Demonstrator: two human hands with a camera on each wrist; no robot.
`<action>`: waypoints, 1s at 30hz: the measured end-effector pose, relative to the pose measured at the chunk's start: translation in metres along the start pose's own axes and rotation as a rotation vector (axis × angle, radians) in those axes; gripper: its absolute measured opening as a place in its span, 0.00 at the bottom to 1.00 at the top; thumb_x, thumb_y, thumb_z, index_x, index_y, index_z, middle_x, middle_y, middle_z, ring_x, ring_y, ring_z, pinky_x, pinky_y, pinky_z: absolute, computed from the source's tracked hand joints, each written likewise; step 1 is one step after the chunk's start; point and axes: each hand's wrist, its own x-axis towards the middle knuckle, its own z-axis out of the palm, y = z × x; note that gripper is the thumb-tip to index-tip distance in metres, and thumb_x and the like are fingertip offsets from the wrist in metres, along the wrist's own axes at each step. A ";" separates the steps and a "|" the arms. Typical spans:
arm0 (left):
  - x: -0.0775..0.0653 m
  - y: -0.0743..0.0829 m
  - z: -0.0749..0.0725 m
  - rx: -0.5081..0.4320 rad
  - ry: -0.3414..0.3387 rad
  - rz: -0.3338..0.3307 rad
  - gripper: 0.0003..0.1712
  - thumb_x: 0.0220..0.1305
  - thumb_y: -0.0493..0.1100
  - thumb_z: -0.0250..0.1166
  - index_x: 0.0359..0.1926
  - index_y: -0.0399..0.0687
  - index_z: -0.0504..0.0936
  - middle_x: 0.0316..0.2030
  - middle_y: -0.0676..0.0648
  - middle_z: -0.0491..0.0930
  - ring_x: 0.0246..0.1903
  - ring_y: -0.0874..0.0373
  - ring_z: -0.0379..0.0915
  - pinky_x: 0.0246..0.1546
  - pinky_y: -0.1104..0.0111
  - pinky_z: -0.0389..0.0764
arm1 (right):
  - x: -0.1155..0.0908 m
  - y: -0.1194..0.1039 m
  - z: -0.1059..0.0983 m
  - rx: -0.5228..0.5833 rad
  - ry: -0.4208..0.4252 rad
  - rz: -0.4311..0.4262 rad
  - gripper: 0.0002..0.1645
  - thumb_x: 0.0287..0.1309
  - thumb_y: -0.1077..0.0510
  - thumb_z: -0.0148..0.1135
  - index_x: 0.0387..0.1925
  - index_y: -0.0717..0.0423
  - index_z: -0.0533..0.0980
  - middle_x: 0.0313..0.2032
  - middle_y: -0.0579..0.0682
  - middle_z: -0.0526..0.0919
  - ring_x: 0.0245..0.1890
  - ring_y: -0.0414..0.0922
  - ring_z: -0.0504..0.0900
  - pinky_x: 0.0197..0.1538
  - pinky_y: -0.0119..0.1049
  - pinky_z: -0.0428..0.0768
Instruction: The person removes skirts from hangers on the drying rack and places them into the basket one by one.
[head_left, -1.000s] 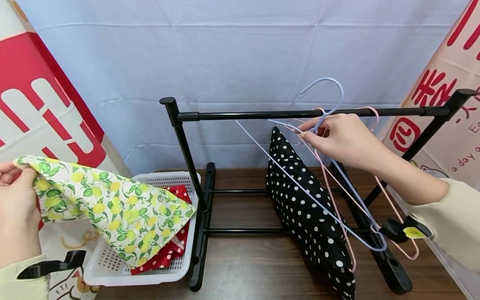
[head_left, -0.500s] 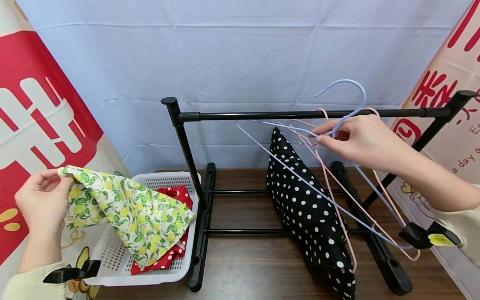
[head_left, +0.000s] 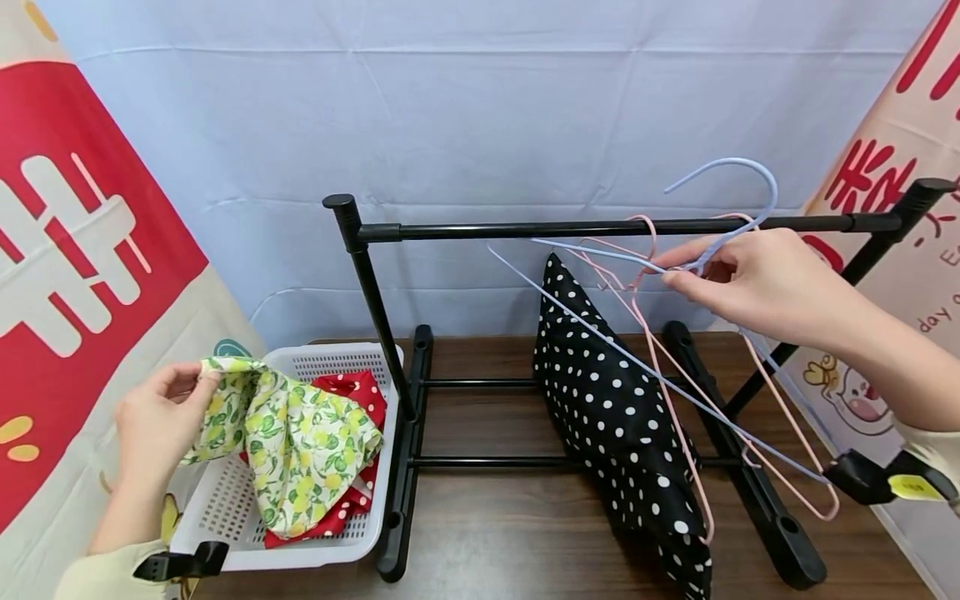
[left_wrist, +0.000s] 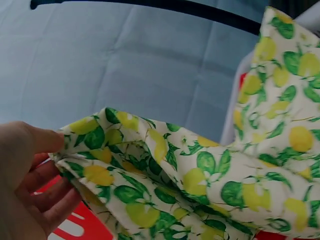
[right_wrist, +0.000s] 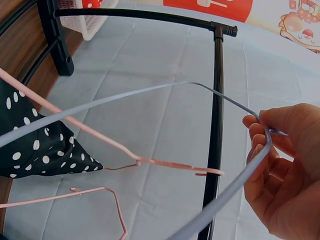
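My left hand [head_left: 161, 417] pinches one corner of a lemon-print cloth [head_left: 311, 450] at the basket's left side. The cloth sags in folds, its other end lying over a red polka-dot cloth [head_left: 367, 392]. In the left wrist view, thumb and fingers grip the lemon-print cloth [left_wrist: 200, 185] by its edge. My right hand [head_left: 765, 283] pinches a light-blue hanger [head_left: 607, 329] just below its hook, which rises above the black rail. On the rail hangs a pink hanger [head_left: 686, 454] with a black polka-dot cloth [head_left: 607, 417] draped on it; another pink hanger [head_left: 806, 442] hangs farther right.
The black rack [head_left: 525, 229] stands on a wooden table [head_left: 487, 533], its left foot right beside the white basket [head_left: 225, 508]. A pale sheet [head_left: 450, 100] covers the back, with printed red and white fabric [head_left: 150, 208] on the left and a printed panel [head_left: 907, 275] on the right.
My left hand has moved right and down toward the basket, bunching the lemon-print cloth. My right hand has carried the light-blue hanger to the right.
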 end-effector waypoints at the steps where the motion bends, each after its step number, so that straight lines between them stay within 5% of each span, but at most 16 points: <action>1: -0.002 -0.002 0.003 0.016 -0.005 0.040 0.17 0.57 0.52 0.64 0.42 0.46 0.82 0.33 0.46 0.83 0.24 0.88 0.62 0.23 0.86 0.67 | -0.001 0.001 0.000 0.003 -0.002 0.004 0.10 0.55 0.52 0.62 0.21 0.44 0.83 0.25 0.42 0.81 0.07 0.30 0.46 0.11 0.29 0.50; 3: -0.006 -0.005 0.011 0.041 -0.017 0.108 0.14 0.57 0.49 0.64 0.39 0.44 0.83 0.32 0.42 0.83 0.24 0.85 0.63 0.25 0.84 0.67 | -0.003 0.004 -0.001 -0.001 0.000 0.010 0.06 0.55 0.53 0.62 0.27 0.44 0.84 0.16 0.42 0.73 0.08 0.30 0.47 0.11 0.29 0.49; 7: -0.012 -0.011 0.026 0.083 -0.040 0.242 0.11 0.55 0.44 0.66 0.35 0.40 0.83 0.31 0.39 0.82 0.28 0.60 0.75 0.33 0.66 0.70 | -0.008 0.010 -0.004 -0.009 0.016 0.006 0.08 0.55 0.55 0.62 0.36 0.44 0.84 0.10 0.40 0.56 0.09 0.30 0.47 0.11 0.28 0.50; 10: -0.017 -0.015 0.036 0.088 -0.039 0.297 0.10 0.52 0.40 0.68 0.33 0.37 0.82 0.33 0.38 0.78 0.37 0.41 0.72 0.41 0.52 0.68 | -0.011 0.014 -0.005 -0.023 0.025 0.001 0.08 0.55 0.55 0.62 0.37 0.44 0.83 0.09 0.39 0.57 0.09 0.30 0.48 0.12 0.28 0.50; 16: -0.023 -0.015 0.046 0.087 -0.055 0.294 0.09 0.50 0.38 0.69 0.30 0.36 0.81 0.46 0.36 0.69 0.50 0.37 0.61 0.57 0.43 0.57 | -0.018 0.021 -0.005 -0.038 0.062 -0.041 0.08 0.52 0.57 0.65 0.36 0.44 0.84 0.16 0.40 0.69 0.09 0.31 0.50 0.12 0.26 0.50; 20: -0.025 -0.015 0.051 0.092 -0.102 0.283 0.08 0.53 0.39 0.66 0.29 0.38 0.79 0.55 0.36 0.70 0.56 0.35 0.61 0.57 0.41 0.57 | -0.026 0.025 -0.008 -0.029 0.091 -0.073 0.10 0.50 0.60 0.66 0.34 0.43 0.84 0.22 0.39 0.72 0.10 0.30 0.51 0.13 0.25 0.51; 30: -0.034 -0.016 0.065 0.152 -0.212 0.285 0.08 0.53 0.42 0.67 0.30 0.41 0.78 0.42 0.35 0.80 0.42 0.38 0.74 0.38 0.49 0.73 | -0.044 0.043 -0.015 0.026 0.127 -0.083 0.13 0.46 0.67 0.67 0.36 0.51 0.83 0.30 0.22 0.72 0.16 0.30 0.60 0.18 0.26 0.57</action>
